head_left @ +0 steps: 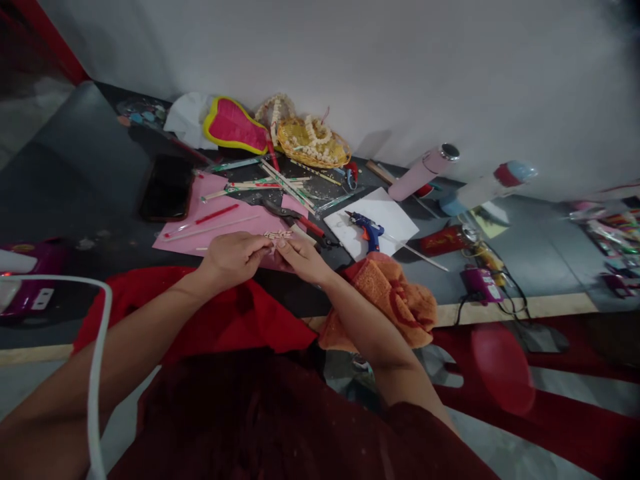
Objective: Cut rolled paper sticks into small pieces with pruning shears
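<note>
Over the pink paper (210, 227), my left hand (235, 260) and my right hand (303, 259) meet, each pinching a small beige piece (277, 235) that looks made of short stick bits. Thumbs and fingertips of both hands press on its lower edge. Just behind the hands lie red-handled pliers (310, 225) with dark jaws. To the right, a blue glue gun (369, 230) rests on white paper (400, 220). Thin printed sticks (285, 183) are scattered behind the pliers, and a red stick (217, 214) lies on the pink paper.
A phone (167, 189) lies at left. Along the wall stand a yellow basket (315, 160) with beige pieces and a pink flask (423, 173). An orange towel (395, 293) hangs over the front edge beside my right forearm; a red can (445, 240) lies beyond. A white cable (95, 373) crosses at left.
</note>
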Tool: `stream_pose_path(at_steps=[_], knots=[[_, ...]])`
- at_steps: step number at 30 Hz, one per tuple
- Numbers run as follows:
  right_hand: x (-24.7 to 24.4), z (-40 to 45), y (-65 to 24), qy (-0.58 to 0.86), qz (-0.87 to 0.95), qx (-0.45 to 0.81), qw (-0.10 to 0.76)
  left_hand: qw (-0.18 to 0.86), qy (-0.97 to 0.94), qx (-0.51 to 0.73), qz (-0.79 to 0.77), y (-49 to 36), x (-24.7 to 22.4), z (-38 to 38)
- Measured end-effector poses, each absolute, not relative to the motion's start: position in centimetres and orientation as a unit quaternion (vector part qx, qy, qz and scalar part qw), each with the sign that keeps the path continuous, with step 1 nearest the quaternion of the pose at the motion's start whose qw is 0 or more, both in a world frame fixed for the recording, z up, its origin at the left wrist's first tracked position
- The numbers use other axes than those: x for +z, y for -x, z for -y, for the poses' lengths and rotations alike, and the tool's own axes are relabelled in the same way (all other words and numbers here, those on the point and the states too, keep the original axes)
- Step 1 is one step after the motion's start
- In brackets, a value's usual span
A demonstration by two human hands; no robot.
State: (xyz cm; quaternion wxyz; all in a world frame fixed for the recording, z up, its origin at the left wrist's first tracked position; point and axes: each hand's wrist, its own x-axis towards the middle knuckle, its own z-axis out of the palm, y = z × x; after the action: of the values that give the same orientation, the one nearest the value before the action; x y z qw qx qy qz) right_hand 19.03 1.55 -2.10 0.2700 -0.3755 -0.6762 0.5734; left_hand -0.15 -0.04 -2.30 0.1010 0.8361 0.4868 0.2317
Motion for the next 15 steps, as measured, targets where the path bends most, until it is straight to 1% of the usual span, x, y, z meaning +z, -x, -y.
stream_pose_path(at_steps=[4,9,12,15], knots=[[-2.3,-1.4,-19.2,0.371,0.618,0.633,0.281,0.114,-0.838,0.26,-0.466,0.2,-2.6,0.1],[-3.1,-1.0,-19.1,0.332,0.561,0.699,0.295,0.146,-0.828,0.306,-0.447,0.0,-2.4,0.1],[-3.2,-0.6,-18.7,0.292,0.542,0.721,0.318,0.165,-0.815,0.335,-0.443,-0.3,-2.1,0.3],[-2.6,-0.5,-18.5,0.255,0.522,0.729,0.362,0.213,-0.768,0.388,-0.464,-0.3,-1.5,0.6]])
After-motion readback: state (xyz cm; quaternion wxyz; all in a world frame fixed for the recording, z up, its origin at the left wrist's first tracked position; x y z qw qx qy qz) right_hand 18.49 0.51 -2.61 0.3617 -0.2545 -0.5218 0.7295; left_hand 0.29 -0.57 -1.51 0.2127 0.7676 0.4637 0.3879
